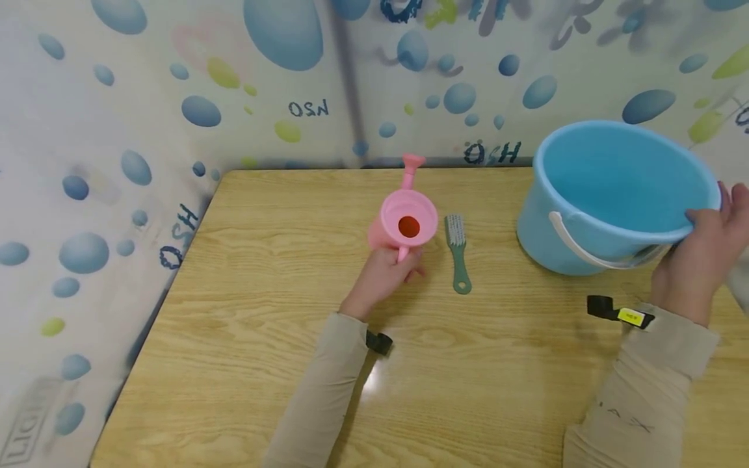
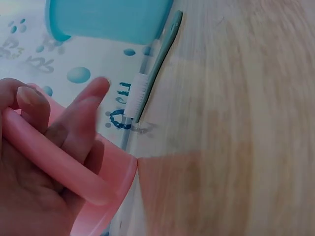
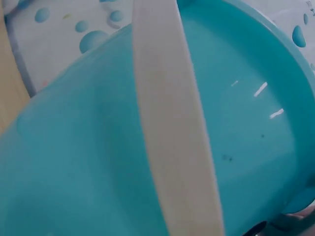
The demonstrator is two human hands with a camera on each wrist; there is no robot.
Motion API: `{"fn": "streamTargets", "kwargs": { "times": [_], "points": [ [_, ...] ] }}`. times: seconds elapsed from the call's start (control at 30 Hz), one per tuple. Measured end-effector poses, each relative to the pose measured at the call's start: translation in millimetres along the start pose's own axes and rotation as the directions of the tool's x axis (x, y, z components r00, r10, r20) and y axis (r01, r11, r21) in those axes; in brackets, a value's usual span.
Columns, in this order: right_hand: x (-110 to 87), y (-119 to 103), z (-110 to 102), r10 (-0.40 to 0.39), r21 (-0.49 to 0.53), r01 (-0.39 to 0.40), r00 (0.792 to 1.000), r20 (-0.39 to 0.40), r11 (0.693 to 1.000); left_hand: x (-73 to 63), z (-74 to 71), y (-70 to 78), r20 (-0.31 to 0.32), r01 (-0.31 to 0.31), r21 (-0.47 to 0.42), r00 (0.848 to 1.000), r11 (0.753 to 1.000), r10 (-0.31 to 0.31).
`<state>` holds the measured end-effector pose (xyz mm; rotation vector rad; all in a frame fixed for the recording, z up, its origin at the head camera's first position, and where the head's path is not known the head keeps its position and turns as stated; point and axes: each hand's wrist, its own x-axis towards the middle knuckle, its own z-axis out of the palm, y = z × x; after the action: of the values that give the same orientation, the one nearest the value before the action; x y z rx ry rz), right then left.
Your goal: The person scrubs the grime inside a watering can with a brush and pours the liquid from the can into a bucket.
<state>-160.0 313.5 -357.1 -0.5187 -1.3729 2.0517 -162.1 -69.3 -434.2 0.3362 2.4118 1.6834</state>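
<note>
A pink toy watering can (image 1: pixel 430 218) stands at the middle back of the table, its spout toward the wall. My left hand (image 1: pixel 383 272) holds it by its handle (image 2: pixel 56 160), fingers threaded through the loop in the left wrist view. To the right is a large light-blue bucket (image 1: pixel 550 231) with a white carrying handle (image 1: pixel 576 250) hanging down its front. My right hand (image 1: pixel 699 250) grips the bucket's rim at its right side, thumb over the edge. In the right wrist view the bucket's wall (image 3: pixel 74 157) and white handle fill most of the picture.
A green brush (image 1: pixel 459 260) with white bristles lies between the watering can and the bucket, bristle end toward the wall. The wooden table (image 1: pixel 263 273) meets a wall (image 1: pixel 246 91) patterned with blue and green spots at the back and left.
</note>
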Motion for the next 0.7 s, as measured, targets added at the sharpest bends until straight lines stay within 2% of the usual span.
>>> {"fn": "streamTargets", "kwargs": {
  "times": [0.1,0.2,0.33,0.57,0.7],
  "points": [
    [5.9,5.2,-2.9,0.031,0.104,-0.033,0.999,0.023,0.994,2.0,2.8,-1.0,0.011,-0.007,-0.019,1.000,1.000,0.007],
    [9.8,7.4,-3.6,0.058,0.131,-0.062,0.998,0.032,0.989,3.2,4.4,-1.7,-0.008,-0.001,0.019,1.000,1.000,0.001],
    [9.7,7.0,-0.1,0.064,0.120,-0.069,0.997,0.045,0.990,2.5,3.7,-2.0,-0.042,0.003,0.070,0.999,0.998,0.000],
    [7.3,8.9,3.7,0.067,0.087,-0.072,0.996,0.055,0.994,0.2,4.3,0.7,-0.061,-0.008,0.109,0.998,0.994,0.015],
    [7.4,10.4,3.2,0.068,0.111,-0.073,0.997,0.046,0.991,-0.2,4.1,2.0,-0.070,-0.002,0.142,0.998,0.990,0.012]
  ]
}}
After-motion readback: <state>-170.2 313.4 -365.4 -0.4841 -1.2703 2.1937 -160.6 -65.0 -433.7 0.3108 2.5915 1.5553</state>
